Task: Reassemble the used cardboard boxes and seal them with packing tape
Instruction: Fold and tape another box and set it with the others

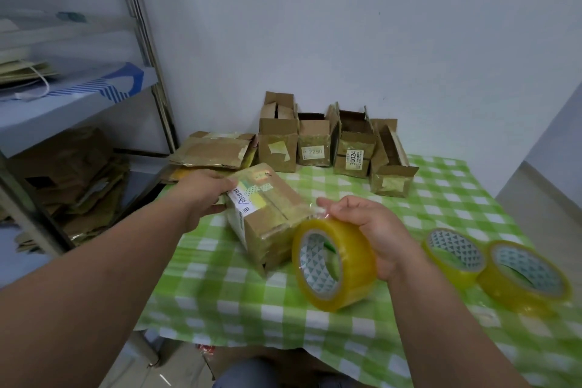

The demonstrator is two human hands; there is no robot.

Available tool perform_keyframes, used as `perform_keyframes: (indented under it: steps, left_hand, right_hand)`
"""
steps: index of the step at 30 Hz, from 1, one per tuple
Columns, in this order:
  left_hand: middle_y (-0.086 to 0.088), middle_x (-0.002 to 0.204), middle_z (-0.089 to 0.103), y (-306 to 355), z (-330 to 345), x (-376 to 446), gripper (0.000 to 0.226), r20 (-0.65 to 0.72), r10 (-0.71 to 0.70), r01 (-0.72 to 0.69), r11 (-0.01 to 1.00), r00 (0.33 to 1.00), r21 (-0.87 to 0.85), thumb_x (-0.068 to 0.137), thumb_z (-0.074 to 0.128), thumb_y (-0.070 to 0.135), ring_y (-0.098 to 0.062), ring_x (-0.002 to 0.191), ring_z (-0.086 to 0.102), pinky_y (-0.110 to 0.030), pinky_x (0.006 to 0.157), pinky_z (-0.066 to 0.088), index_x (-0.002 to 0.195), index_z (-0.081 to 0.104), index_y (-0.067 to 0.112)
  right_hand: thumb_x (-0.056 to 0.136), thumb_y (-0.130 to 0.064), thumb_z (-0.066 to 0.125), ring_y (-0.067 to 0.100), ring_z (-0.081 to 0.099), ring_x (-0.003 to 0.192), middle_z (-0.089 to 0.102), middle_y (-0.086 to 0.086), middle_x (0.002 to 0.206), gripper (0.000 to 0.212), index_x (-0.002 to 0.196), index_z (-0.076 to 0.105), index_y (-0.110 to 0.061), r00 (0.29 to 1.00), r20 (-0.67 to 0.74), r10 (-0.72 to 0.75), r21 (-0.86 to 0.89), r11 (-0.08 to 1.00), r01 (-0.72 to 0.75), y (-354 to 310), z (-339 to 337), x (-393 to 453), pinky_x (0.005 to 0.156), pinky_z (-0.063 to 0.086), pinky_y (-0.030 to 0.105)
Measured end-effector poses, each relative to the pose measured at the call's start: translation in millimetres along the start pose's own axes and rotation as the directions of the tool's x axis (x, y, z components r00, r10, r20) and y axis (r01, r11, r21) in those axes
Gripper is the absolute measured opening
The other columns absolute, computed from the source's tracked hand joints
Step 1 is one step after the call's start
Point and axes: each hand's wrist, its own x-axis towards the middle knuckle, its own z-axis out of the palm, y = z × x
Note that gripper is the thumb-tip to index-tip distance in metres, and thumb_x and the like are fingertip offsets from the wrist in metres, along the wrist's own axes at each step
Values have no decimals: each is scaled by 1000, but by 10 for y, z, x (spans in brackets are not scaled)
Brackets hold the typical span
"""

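Note:
A small closed cardboard box (267, 214) with labels on top lies on the green checked tablecloth (239, 302). My left hand (201, 191) grips its far left end. My right hand (368, 227) holds a yellowish roll of packing tape (333, 265) just to the right of the box, its fingers curled over the roll's top. A loose clear end of tape shows between my fingertips and the box's near right corner.
Two more tape rolls (453, 257) (526, 276) lie on the cloth at right. Several open cardboard boxes (333, 145) stand along the wall. Flattened boxes (214, 151) are stacked at back left. A metal shelf (78, 98) stands at left with cardboard under it.

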Motion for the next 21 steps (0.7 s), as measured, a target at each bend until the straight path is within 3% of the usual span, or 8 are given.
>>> perform_keyframes:
  steps: [2, 6, 8, 11, 16, 19, 21]
  left_hand:
    - [-10, 114, 65, 1, 64, -16, 56, 24, 40, -38, 996, 999, -75, 92, 68, 20, -23, 102, 61, -39, 87, 56, 142, 45, 11]
    - [-1, 136, 53, -102, 230, -227, 74, 171, 136, -115, 985, 976, -129, 78, 80, 39, -20, 119, 57, -40, 102, 48, 139, 43, 15]
    - [1, 137, 51, -206, 261, -324, 81, 246, 167, -155, 986, 955, -67, 67, 87, 38, -16, 117, 57, -34, 103, 45, 136, 48, 23]
    - [15, 142, 35, -329, 271, -426, 84, 315, 222, -264, 960, 923, 97, 72, 86, 22, -6, 122, 45, -23, 95, 43, 144, 44, 32]
    - [22, 161, 11, -354, 241, -452, 83, 313, 298, -395, 861, 902, 319, 80, 79, 33, -7, 144, 24, -30, 115, 32, 150, 35, 38]
    - [20, 163, 5, -342, 217, -483, 83, 318, 310, -422, 816, 896, 395, 80, 80, 35, -9, 149, 15, -31, 118, 25, 150, 35, 40]
    - [18, 162, 10, -340, 213, -541, 84, 279, 363, -453, 784, 889, 425, 76, 83, 39, -11, 149, 12, -39, 120, 22, 148, 39, 40]
  right_hand:
    - [90, -3, 61, 30, 71, 101, 73, 8, 112, 20, 70, 60, -6, 999, 28, 37, 18, 999, -37, 18, 64, -23, 87, 56, 52]
    - [91, 0, 58, 23, 73, 94, 74, 11, 108, 20, 72, 57, -5, 998, 2, 60, 74, 995, -60, 83, 107, -42, 82, 57, 48]
    - [91, 0, 58, 23, 73, 96, 74, 11, 107, 20, 72, 56, -5, 998, 5, 69, 86, 994, -69, 102, 96, -67, 81, 56, 47]
    - [92, 0, 58, 25, 73, 95, 75, 12, 106, 20, 72, 55, -5, 998, 3, 70, 95, 993, -70, 111, 76, -111, 75, 56, 43]
    - [91, 1, 59, 23, 73, 90, 76, 11, 95, 20, 72, 59, -5, 999, -8, 53, 67, 996, -53, 89, 94, -171, 72, 57, 40]
    - [91, 2, 58, 28, 70, 104, 74, 14, 105, 19, 73, 61, -4, 1000, 12, 28, 58, 998, -29, 96, 96, -199, 88, 55, 50]
    - [91, 1, 59, 28, 70, 104, 74, 13, 108, 18, 74, 62, -4, 1000, 21, 0, 36, 999, -1, 91, 94, -230, 91, 54, 51]
